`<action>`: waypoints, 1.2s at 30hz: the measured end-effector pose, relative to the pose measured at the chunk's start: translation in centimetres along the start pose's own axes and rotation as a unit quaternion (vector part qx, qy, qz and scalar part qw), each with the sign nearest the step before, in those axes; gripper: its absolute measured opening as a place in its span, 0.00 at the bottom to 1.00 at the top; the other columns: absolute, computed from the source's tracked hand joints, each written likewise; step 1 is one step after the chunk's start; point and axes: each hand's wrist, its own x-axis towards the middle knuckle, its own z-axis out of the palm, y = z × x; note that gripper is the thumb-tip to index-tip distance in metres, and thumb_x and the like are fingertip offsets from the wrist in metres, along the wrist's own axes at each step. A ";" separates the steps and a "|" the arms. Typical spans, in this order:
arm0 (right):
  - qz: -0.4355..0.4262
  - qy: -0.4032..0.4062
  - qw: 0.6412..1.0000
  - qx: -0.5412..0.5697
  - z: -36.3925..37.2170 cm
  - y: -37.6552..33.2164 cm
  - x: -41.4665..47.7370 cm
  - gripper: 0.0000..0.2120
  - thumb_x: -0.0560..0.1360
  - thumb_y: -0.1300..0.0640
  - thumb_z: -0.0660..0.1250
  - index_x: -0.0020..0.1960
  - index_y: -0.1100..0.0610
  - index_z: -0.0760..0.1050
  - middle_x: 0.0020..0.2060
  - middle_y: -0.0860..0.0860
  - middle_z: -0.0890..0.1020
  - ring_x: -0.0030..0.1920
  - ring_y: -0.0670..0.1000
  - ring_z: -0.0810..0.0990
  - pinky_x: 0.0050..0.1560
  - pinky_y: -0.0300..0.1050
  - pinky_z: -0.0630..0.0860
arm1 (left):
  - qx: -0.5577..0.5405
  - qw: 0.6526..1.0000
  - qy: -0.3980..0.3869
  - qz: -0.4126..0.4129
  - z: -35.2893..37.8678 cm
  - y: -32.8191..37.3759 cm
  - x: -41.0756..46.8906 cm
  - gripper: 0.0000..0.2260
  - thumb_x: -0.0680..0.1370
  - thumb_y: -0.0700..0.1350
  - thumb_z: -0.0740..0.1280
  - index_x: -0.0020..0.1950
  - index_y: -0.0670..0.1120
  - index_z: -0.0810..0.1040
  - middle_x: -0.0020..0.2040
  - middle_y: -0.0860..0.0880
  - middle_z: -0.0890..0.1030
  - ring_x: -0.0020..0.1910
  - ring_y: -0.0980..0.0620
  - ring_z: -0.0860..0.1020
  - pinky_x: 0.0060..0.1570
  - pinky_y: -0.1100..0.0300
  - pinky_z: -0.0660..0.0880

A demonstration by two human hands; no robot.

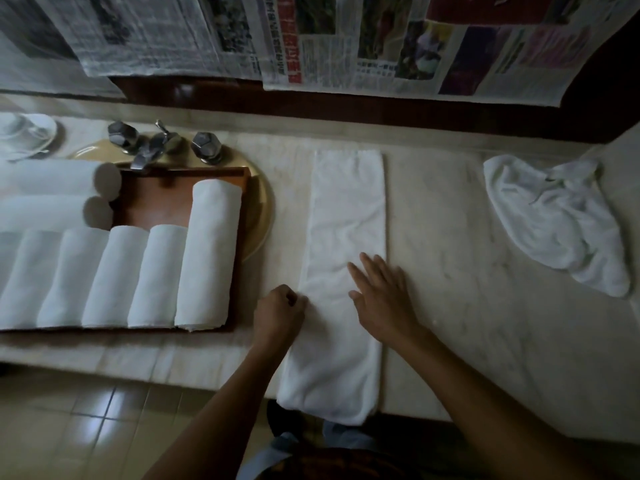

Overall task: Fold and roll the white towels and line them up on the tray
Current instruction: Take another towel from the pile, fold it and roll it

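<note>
Right grip (381, 299) lies flat, fingers spread, on the folded towel (346, 209) on the worktop (450, 237); left grip (278, 313) curls at its edge, and I cannot tell if it holds.

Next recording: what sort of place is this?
Probably a bathroom vanity, perhaps in a hotel: a pale stone-look counter, a basin with a metal tap and two knobs, and a wooden tray lined with rolled white towels.
</note>
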 end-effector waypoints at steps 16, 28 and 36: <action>-0.093 -0.058 0.993 -0.043 -1.4 0.8 16.7 0.28 0.84 0.38 0.50 0.82 0.38 0.51 0.84 0.46 0.50 0.83 0.53 0.46 0.78 0.70 0.47 | 0.193 0.933 0.004 0.305 7.5 -1.8 -2.8 0.29 0.86 0.56 0.52 0.85 0.51 0.48 0.85 0.46 0.47 0.84 0.46 0.43 0.81 0.44 0.41; 0.030 -0.091 0.995 -0.015 -4.6 1.4 28.4 0.30 0.83 0.36 0.45 0.83 0.41 0.46 0.83 0.45 0.43 0.83 0.57 0.40 0.75 0.75 0.42 | 0.209 0.933 -0.003 0.291 7.7 -1.8 -2.8 0.29 0.86 0.57 0.55 0.85 0.54 0.50 0.85 0.48 0.47 0.84 0.45 0.45 0.80 0.42 0.48; -0.097 -0.044 0.994 0.039 -2.9 -1.1 15.6 0.30 0.82 0.38 0.56 0.82 0.45 0.58 0.83 0.51 0.54 0.83 0.57 0.48 0.79 0.67 0.49 | 0.217 0.930 -0.025 0.295 7.2 -1.8 -2.7 0.28 0.86 0.58 0.52 0.85 0.55 0.48 0.85 0.47 0.45 0.84 0.45 0.42 0.81 0.43 0.43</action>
